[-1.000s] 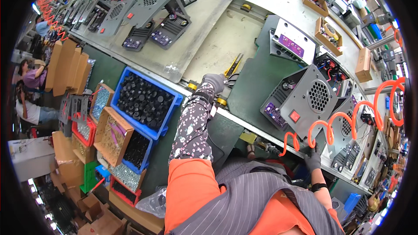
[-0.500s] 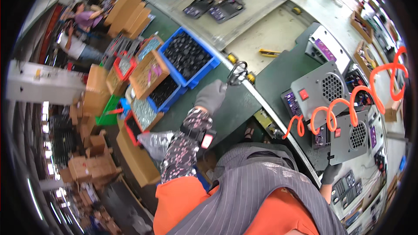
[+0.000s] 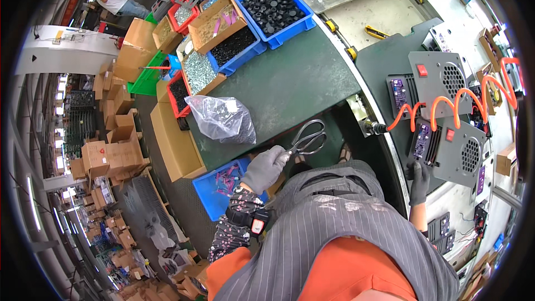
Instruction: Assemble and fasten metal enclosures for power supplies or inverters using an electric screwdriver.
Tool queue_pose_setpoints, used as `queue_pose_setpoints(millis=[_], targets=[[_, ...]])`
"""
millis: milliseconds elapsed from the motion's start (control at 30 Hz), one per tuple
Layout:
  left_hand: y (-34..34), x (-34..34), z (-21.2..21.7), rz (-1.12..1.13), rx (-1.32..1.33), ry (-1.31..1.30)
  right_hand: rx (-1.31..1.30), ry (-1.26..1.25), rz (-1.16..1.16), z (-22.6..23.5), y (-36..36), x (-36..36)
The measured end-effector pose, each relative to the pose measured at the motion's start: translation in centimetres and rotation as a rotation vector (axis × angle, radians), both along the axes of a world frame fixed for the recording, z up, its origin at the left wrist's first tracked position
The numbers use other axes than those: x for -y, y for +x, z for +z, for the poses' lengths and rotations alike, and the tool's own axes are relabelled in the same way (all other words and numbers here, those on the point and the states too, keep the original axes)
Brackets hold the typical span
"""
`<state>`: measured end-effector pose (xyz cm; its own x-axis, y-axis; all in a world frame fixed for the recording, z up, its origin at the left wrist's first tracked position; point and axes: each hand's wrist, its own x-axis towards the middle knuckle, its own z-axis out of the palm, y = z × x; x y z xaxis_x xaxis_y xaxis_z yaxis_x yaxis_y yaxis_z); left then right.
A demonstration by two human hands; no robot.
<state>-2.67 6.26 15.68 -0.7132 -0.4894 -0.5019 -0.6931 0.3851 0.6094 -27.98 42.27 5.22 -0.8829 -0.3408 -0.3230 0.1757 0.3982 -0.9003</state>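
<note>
My left hand (image 3: 264,170), in a grey glove, is closed around the blade end of a pair of metal scissors (image 3: 307,138). Their handle loops point away from the hand, over the gap in front of my body. A blue bin (image 3: 202,189) with purple and pink pieces lies just left of this hand. My right hand (image 3: 419,185), gloved too, is at the lower left of a grey metal panel (image 3: 463,153) with a red switch and a round vent. Its fingers stretch up beside a purple circuit board (image 3: 422,144); whether they touch it is unclear.
A clear plastic bag (image 3: 223,118) of dark parts lies on the green table (image 3: 295,86). Behind it stands a blue bin (image 3: 277,43) of black caps. An orange coiled hose (image 3: 440,106) crosses another vented panel (image 3: 437,86). A yellow cutter (image 3: 376,32) lies farther back.
My left hand has come from the table's far edge back toward my body, carrying the scissors. My right hand has shifted up along the panel's left side. The view has shifted.
</note>
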Motion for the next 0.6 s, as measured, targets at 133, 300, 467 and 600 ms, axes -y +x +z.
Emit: queue_pose_setpoints(millis=[133,300,467,600], targets=[[2.4,1.2,1.4,-0.114,-0.051,-0.113,0.133,-0.033,0.246,4.3,5.0,4.7],[4.7,2.3,4.3,-0.508,-0.126,-0.301,-0.496,-0.282,0.760,11.3,7.7,18.7],[7.5,5.3,5.8,-0.647,-0.383,-0.378,0.209,-0.300,1.554,11.2,12.0,27.6],[9.7,7.5,6.2,-0.691,-0.476,-0.390,0.642,-0.299,1.617,10.5,14.7,30.5]])
